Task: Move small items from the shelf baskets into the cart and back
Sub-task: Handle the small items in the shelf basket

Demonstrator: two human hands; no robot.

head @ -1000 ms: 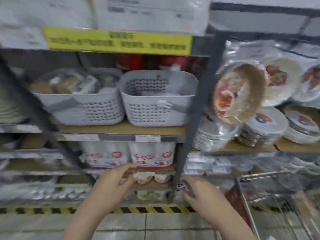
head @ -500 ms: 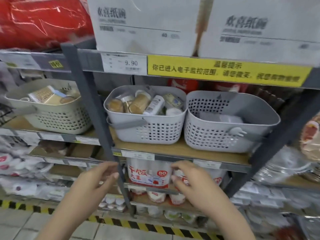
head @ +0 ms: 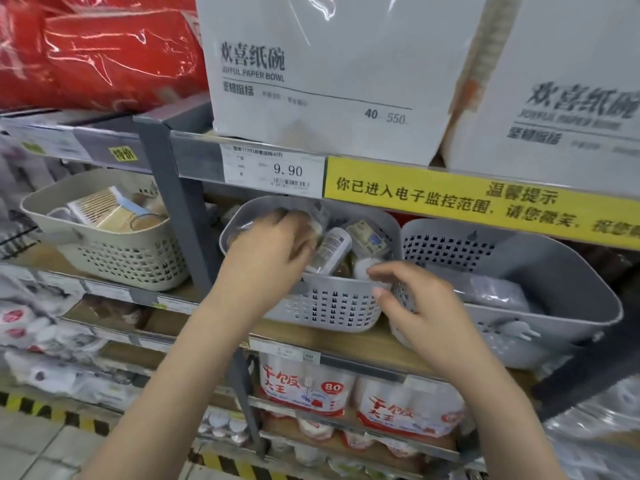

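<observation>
A grey perforated basket stands in the middle of the wooden shelf, full of small items. Among them are a white labelled bottle, a wrapped packet and a white round lid. My left hand is inside the basket at its left side. Its fingers curl over a clear-wrapped round item, which is blurred. My right hand hovers at the basket's front right corner with loosely curled fingers that hold nothing I can see. The cart is out of view.
A larger grey basket holding a flat grey pack stands to the right, and a beige basket of boxed items to the left. A grey upright post stands between the beige and middle baskets. Paper bowl cartons sit on the shelf above.
The view swung left and closer to the middle basket. Both hands rose from below the shelf edge. The left one went into the basket and the right one reached its front corner.
</observation>
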